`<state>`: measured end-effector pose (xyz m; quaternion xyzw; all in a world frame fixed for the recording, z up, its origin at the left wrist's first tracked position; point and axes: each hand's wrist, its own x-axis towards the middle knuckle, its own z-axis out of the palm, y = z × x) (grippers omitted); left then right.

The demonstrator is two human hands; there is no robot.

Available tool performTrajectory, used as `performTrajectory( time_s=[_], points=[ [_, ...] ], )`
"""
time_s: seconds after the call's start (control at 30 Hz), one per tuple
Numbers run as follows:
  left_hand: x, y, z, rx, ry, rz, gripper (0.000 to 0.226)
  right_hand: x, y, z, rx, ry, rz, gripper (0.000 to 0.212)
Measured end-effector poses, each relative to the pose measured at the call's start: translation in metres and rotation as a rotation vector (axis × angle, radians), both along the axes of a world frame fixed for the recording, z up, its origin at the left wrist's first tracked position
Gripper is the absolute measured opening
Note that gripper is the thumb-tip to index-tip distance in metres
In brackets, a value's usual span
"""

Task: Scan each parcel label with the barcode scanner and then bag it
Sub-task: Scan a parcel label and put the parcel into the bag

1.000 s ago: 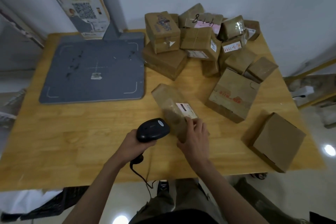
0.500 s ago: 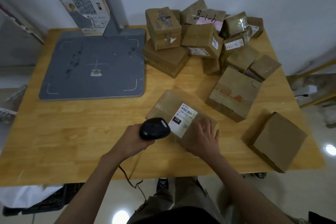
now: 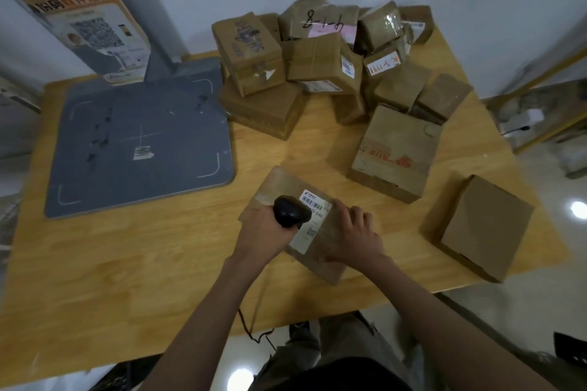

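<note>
A flat brown parcel [image 3: 279,182] lies near the table's front edge with its white barcode label [image 3: 313,225] facing up. My left hand [image 3: 262,232] grips the black barcode scanner [image 3: 290,211], whose head hovers over the label's upper part. My right hand [image 3: 351,236] rests on the parcel's right side, fingers spread on top and thumb at the near edge. The scanner's cable [image 3: 254,327] hangs off the table front. No bag is in view.
A heap of brown parcels [image 3: 317,54] fills the back of the wooden table [image 3: 127,257]. A printed box [image 3: 395,152] and a plain box [image 3: 482,225] stand to the right. A grey scanning platform [image 3: 139,143] with a post lies at the left.
The parcel was tipped from standing on edge to lying flat, label up. My left hand brought the scanner forward over the label. My right hand settled onto the parcel's right side.
</note>
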<state>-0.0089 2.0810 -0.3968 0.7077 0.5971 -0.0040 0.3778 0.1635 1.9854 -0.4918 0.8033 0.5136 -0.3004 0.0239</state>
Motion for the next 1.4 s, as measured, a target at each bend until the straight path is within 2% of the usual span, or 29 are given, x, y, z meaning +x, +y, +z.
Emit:
performTrajectory(
  time_s=[0.13,0.67,1.07,1.23,1.33,1.4],
  points=[
    [0.016,-0.005,-0.004,0.036,0.045,-0.014,0.015,0.004,0.003,0.003,-0.054,0.031,-0.009,0.139],
    [0.017,-0.013,-0.01,0.034,0.017,-0.07,0.023,0.0,0.007,-0.001,-0.072,0.023,-0.031,0.139],
    [0.005,-0.012,-0.01,0.075,-0.007,-0.047,0.011,0.001,0.006,-0.003,-0.04,0.018,-0.028,0.141],
    [-0.003,-0.012,-0.014,0.021,-0.051,-0.015,0.005,0.002,0.004,-0.006,-0.019,0.028,-0.042,0.141],
    [-0.009,-0.003,-0.013,-0.106,-0.148,0.121,0.004,0.003,0.0,-0.007,0.029,0.089,-0.092,0.141],
    [-0.015,0.008,-0.013,-0.182,-0.2,0.217,0.012,0.002,-0.006,-0.009,0.072,0.144,-0.149,0.138]
  ],
)
